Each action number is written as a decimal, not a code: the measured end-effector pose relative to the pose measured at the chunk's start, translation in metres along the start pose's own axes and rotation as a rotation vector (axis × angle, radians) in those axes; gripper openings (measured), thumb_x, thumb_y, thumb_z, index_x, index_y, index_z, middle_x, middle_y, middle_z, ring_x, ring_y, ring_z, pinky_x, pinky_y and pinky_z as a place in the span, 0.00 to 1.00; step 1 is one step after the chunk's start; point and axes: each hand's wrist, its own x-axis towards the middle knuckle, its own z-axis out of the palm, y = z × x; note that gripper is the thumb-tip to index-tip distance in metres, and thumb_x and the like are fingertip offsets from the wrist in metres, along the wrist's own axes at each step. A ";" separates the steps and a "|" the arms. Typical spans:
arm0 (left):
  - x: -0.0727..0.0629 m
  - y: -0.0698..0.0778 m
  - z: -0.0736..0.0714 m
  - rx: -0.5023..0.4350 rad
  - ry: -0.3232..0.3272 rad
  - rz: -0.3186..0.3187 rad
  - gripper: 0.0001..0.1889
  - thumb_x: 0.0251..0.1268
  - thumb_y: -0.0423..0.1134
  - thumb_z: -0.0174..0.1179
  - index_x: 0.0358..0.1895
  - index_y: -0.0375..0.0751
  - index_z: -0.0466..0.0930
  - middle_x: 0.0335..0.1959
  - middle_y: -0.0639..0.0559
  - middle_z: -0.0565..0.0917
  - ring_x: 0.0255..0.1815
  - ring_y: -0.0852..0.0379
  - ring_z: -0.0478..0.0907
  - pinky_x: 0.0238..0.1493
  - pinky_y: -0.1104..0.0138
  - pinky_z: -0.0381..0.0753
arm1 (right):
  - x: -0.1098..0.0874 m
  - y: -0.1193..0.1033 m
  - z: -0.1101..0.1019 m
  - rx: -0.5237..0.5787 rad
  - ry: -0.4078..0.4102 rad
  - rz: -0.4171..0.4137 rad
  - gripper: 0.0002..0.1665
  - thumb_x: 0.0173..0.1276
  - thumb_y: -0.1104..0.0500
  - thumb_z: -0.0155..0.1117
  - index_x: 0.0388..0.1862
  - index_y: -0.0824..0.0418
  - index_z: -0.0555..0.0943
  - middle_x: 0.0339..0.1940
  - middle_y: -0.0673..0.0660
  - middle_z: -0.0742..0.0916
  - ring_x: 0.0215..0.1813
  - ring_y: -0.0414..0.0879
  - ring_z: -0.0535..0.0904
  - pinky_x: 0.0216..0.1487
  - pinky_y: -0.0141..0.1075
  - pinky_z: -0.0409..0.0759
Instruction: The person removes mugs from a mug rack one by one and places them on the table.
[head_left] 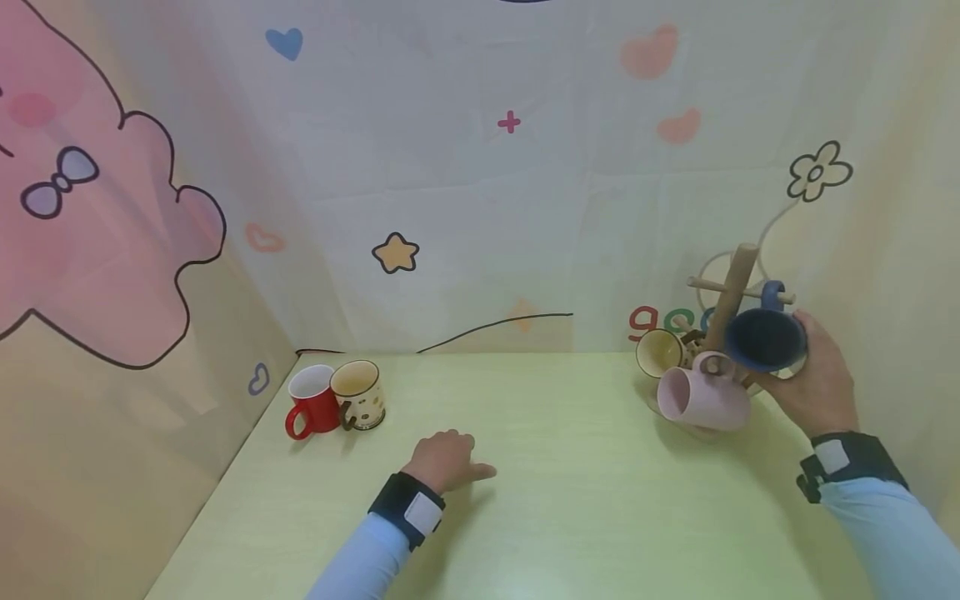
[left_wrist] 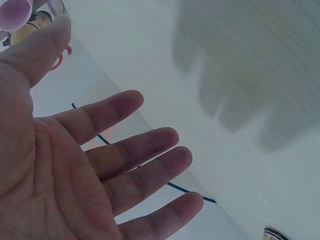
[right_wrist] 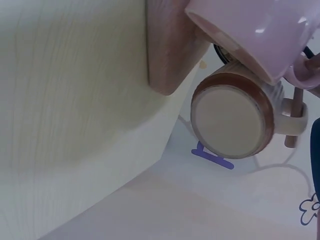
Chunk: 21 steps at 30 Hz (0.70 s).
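At the right, my right hand [head_left: 821,383] grips a dark blue mug [head_left: 765,340] by its side, its mouth facing me. The blue mug's handle [head_left: 772,293] loops over an upper peg of a wooden mug tree [head_left: 733,287]. On the same tree hang a pink mug [head_left: 705,398] and a cream patterned mug [head_left: 660,354]. A mug with a pale base and brown band [right_wrist: 230,120] hangs behind the pink one in the right wrist view. My left hand [head_left: 444,462] hovers over the table with fingers extended, holding nothing, as the left wrist view shows.
On the left of the table [head_left: 525,533] stand a red mug [head_left: 318,400] and a cream dotted mug [head_left: 360,393], side by side. A printed cloth [head_left: 465,167] hangs behind the table's back edge and along both sides.
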 end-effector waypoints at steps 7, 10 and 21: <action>-0.001 0.002 -0.001 -0.010 -0.001 0.010 0.27 0.61 0.61 0.63 0.45 0.37 0.81 0.34 0.47 0.81 0.33 0.50 0.77 0.36 0.55 0.79 | 0.000 -0.007 -0.009 0.028 0.054 0.034 0.55 0.40 0.70 0.82 0.69 0.64 0.67 0.61 0.71 0.77 0.65 0.70 0.69 0.64 0.67 0.61; -0.002 0.004 -0.002 -0.013 -0.003 0.015 0.27 0.62 0.60 0.64 0.45 0.36 0.81 0.34 0.47 0.81 0.33 0.51 0.77 0.36 0.55 0.79 | -0.001 -0.010 -0.012 0.030 0.069 0.052 0.51 0.40 0.69 0.83 0.66 0.62 0.70 0.57 0.66 0.79 0.63 0.67 0.71 0.64 0.64 0.63; -0.003 0.007 -0.005 -0.034 0.000 0.022 0.27 0.62 0.60 0.64 0.45 0.36 0.81 0.34 0.47 0.82 0.32 0.51 0.77 0.36 0.55 0.80 | -0.018 -0.036 -0.023 0.056 0.223 0.217 0.50 0.45 0.65 0.81 0.69 0.51 0.71 0.62 0.55 0.80 0.64 0.40 0.72 0.66 0.42 0.64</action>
